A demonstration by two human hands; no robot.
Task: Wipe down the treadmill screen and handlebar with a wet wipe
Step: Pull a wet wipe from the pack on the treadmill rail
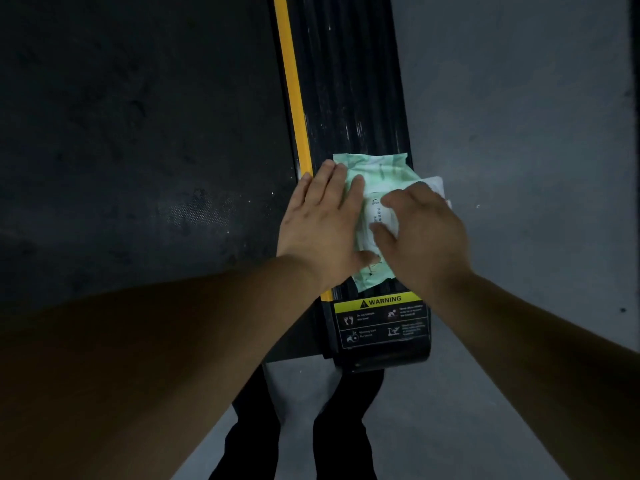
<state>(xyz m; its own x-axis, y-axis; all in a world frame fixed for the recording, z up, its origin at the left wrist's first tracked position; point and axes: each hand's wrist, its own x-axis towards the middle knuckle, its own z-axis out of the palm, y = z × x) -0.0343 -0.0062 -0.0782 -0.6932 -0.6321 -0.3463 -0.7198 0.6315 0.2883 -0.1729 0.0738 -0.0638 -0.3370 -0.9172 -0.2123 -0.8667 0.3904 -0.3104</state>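
Observation:
A pale green pack of wet wipes lies on the treadmill's black side rail. My left hand lies flat on the pack's left part, fingers spread, pressing it down. My right hand is over the pack's right part, thumb and fingers curled at the white lid label in the pack's middle. Whether the fingers pinch the flap or a wipe is hidden. No screen or handlebar is in view.
The dark running belt lies left of a yellow stripe. A yellow warning sticker marks the rail's near end. Grey floor spreads to the right. My dark trouser legs stand below.

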